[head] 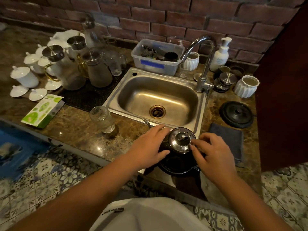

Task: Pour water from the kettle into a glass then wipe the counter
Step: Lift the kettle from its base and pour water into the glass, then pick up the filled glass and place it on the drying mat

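Note:
A dark gooseneck kettle (179, 142) with a shiny steel lid stands on the counter just in front of the sink, above its round black base (176, 165). My left hand (150, 145) rests flat against the kettle's left side, fingers apart. My right hand (211, 150) touches the lid's right edge with its fingertips. The thin spout (146, 122) points left toward a clear textured glass (102, 119) standing on the counter. A dark grey cloth (228, 139) lies folded to the right of the kettle.
A steel sink (156, 99) with a chrome tap (203, 64) lies behind the kettle. Glass carafes, white lidded cups and a green box crowd the left counter. A black lid (236, 114), white ribbed cups, a soap bottle and a plastic tub sit around the sink.

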